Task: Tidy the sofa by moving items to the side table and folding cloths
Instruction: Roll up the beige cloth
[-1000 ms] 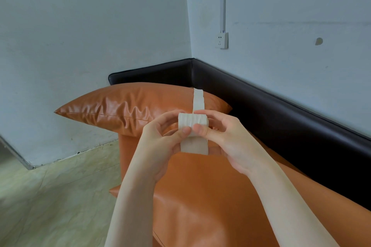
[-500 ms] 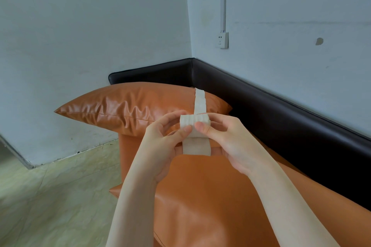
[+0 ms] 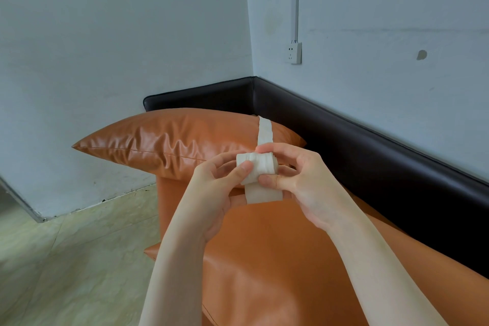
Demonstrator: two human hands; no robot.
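Low in the frame two bare forearms reach up from the bottom edge over the orange sofa (image 3: 277, 259) seat. At the middle of the picture the left hand (image 3: 211, 188) and the right hand (image 3: 304, 185) meet around a white cloth strip (image 3: 260, 167), held in the air just above the seat. Both hands are curled and pinching: the left thumb presses the left end of the gathered bundle, and the right thumb and forefinger nip its right side. Compared with a second ago, the bundle looks a little thicker, the lower tail hangs slightly longer below the thumbs, and the hands sit a touch higher and to the right. That suggests the strip is being gathered fold by fold, with more to go, since a loose length runs upward from the fingers. That free end lies across the orange cushion (image 3: 172, 140) behind, near its right end. Beyond the cushion the black backrest (image 3: 370, 140) runs along the corner of the pale walls, and a wall socket (image 3: 294, 52) sits at upper right. No side table shows.
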